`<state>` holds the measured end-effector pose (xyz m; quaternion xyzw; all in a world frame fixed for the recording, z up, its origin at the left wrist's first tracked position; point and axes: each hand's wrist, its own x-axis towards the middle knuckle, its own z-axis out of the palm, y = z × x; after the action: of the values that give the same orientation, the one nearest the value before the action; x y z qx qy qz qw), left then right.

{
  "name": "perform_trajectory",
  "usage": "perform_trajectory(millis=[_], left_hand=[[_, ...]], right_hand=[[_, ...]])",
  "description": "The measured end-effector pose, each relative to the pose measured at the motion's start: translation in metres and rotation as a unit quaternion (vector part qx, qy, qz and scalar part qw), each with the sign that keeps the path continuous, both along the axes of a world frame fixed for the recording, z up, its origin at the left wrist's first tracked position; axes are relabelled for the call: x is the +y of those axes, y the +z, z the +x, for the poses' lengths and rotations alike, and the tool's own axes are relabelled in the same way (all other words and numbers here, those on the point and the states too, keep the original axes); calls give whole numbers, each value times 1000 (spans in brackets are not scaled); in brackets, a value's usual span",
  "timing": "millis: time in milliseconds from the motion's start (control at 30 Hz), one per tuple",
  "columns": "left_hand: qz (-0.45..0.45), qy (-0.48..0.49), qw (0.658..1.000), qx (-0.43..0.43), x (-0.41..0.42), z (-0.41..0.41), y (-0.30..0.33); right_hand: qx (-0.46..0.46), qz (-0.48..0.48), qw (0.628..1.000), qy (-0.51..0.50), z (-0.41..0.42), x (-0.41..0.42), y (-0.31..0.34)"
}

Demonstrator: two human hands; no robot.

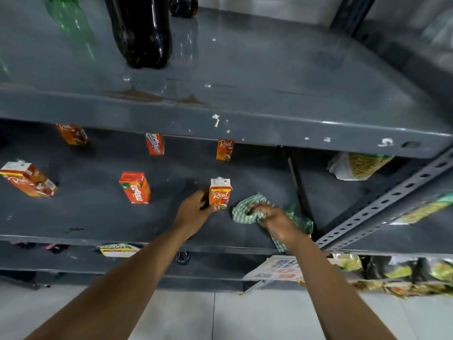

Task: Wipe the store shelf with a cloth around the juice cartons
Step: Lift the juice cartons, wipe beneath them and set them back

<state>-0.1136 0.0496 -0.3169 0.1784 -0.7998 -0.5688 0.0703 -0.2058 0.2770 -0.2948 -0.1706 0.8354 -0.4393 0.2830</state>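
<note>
The grey metal shelf (pixel 85 217) carries several small orange juice cartons. My left hand (pixel 193 212) grips the lower part of an upright Real carton (pixel 220 192) near the shelf's front right. Just right of it, my right hand (pixel 272 215) is closed on a green-and-white checked cloth (pixel 241 212) that lies bunched on the shelf surface. A Maaza carton (pixel 135 187) stands to the left, and a larger Real carton (pixel 28 179) leans at the far left. More cartons (pixel 224 150) stand along the back, partly hidden by the shelf above.
The upper shelf (pixel 245 77) holds dark soda bottles (pixel 142 33) and a green bottle (pixel 66 15). A perforated upright post (pixel 382 204) borders the shelf on the right. Packets of snacks (pixel 358 165) fill the neighbouring bay and the lower shelves. Pale floor tiles lie below.
</note>
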Motion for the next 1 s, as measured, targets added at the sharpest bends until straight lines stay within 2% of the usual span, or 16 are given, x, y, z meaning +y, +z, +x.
perform_trajectory(millis=[67,133,200,300,400,467,700,767,833,900,933,1000], left_hand=[[-11,-2,1000,-2,-1,1,-1],[-18,-1,1000,-4,-1,2,-1],[-26,-4,1000,-4,-2,3,0],[-27,-11,1000,-1,-3,2,0],[-27,-14,1000,-6,-5,1,1],[-26,-15,1000,-7,-5,1,3],[-29,10,999,-14,-18,12,-5],[-21,14,999,-20,-21,11,-6],[-13,1,1000,-1,-6,7,15],[-15,2,1000,-10,-5,3,16],[-23,-2,1000,-16,-5,3,14],[-39,-10,999,-22,-6,5,9]], right_hand=[[-19,25,999,18,9,8,7],[-31,-19,999,-24,2,9,26],[43,-38,992,-110,-19,9,45],[143,93,975,-142,-50,8,47],[115,203,967,-102,-52,7,19],[131,230,962,-62,-38,6,7],[123,108,983,81,46,5,-14],[111,85,985,101,64,7,-18],[125,73,985,92,85,26,5],[75,61,990,100,98,33,10],[21,50,994,89,107,38,14],[-27,85,994,65,125,52,16]])
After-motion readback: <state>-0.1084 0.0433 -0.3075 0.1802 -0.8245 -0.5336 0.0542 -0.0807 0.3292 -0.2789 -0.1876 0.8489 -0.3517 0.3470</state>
